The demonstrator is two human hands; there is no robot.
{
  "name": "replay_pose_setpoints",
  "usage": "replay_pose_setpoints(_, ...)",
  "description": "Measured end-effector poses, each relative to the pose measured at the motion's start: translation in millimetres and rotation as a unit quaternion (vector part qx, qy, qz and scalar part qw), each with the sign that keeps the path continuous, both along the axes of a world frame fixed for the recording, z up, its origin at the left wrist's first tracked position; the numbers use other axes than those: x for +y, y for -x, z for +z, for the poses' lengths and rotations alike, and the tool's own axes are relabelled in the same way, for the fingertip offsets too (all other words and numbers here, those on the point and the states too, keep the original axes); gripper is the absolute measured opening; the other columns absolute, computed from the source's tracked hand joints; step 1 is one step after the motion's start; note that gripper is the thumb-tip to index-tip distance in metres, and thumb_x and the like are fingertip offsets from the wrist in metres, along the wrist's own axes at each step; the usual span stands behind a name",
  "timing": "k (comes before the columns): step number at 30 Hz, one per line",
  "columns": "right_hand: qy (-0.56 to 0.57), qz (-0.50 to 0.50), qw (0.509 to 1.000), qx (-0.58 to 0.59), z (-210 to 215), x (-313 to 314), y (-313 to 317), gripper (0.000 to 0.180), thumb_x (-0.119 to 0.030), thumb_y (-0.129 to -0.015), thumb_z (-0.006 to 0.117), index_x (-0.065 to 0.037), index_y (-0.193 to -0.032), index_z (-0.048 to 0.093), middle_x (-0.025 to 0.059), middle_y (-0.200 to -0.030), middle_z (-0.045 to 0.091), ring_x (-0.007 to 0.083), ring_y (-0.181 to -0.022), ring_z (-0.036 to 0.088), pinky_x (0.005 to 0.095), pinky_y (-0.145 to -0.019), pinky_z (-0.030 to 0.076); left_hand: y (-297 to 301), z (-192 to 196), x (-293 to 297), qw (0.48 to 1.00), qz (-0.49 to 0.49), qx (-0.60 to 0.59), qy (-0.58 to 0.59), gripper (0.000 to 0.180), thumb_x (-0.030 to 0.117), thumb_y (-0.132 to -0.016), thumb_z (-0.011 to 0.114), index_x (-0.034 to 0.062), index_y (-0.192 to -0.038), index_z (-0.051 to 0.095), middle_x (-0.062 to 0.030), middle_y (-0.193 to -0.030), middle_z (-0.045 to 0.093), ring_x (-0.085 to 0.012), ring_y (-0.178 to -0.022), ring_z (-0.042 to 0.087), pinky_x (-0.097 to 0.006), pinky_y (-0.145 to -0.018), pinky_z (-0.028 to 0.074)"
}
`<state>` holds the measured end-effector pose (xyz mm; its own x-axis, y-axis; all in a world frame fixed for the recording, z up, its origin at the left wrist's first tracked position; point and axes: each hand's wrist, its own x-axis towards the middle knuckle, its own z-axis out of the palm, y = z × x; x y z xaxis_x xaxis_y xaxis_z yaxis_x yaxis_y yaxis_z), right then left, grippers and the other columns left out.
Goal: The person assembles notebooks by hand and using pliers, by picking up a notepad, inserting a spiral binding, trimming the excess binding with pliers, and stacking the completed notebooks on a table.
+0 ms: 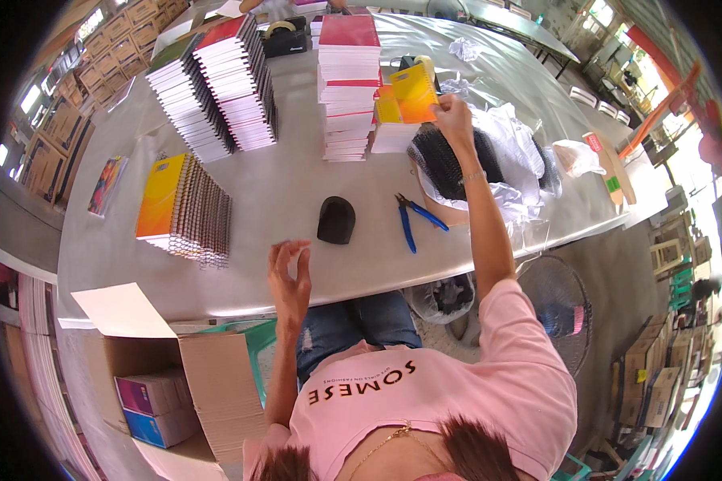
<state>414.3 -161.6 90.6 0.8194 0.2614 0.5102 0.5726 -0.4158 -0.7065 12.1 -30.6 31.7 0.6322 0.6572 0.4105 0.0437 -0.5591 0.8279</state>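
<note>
My right hand (455,120) reaches far across the grey table (297,192) and grips the edge of a yellow-and-orange notebook cover (413,92), lifted off a short stack of unbound notebooks (393,132). Just right of that hand lies a bundle of black spiral bindings (445,160) on clear plastic wrap. My left hand (290,272) hovers over the table's near edge, fingers apart and holding nothing. A small black block (336,220) and blue-handled pliers (413,220) lie between my hands.
A stack of spiral-bound yellow notebooks (180,208) sits at the left. Tall piles of notebooks (217,88) and a red-topped pile (349,80) stand farther back. An open cardboard box (160,377) is at lower left, a fan (557,305) at lower right.
</note>
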Motion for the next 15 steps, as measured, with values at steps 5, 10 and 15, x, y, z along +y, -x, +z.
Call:
replay_pose_setpoints(5,0.037,0.086,0.996,0.004,50.0,-35.7,127.1,0.015,-0.003,-0.078,0.064,0.002,-0.092,0.065,0.0175,-0.082,0.069,0.0291,-0.077,0.069,0.0356,-0.071,0.052,-15.1,89.3,-9.9,0.990,-0.024,-0.062,-0.126,0.018,0.003,-0.088,0.064,0.0075,-0.105,0.065,-0.0108,-0.107,0.062,-0.0290,-0.113,0.053,-0.041,-0.098,0.041)
replay_pose_setpoints(10,0.081,0.295,0.952,0.029,57.9,-36.5,232.6,0.012,0.001,-0.084,0.062,0.002,-0.096,0.064,0.0114,-0.082,0.067,0.0155,-0.075,0.065,0.0285,-0.072,0.050,-31.3,131.4,-21.6,0.934,-0.066,0.053,-0.346,0.017,0.009,-0.087,0.063,0.0118,-0.104,0.066,-0.0063,-0.101,0.066,-0.0260,-0.110,0.057,-0.044,-0.108,0.032)
replay_pose_setpoints(15,0.077,0.275,0.955,0.081,57.4,-62.6,201.0,0.014,-0.006,-0.088,0.063,-0.003,-0.102,0.067,0.0078,-0.092,0.068,0.0136,-0.081,0.065,0.0289,-0.074,0.051,-13.2,110.5,0.0,0.935,-0.133,0.145,-0.295,0.017,0.007,-0.088,0.058,0.0129,-0.102,0.065,-0.0011,-0.099,0.067,-0.0215,-0.099,0.063,-0.045,-0.111,0.029)
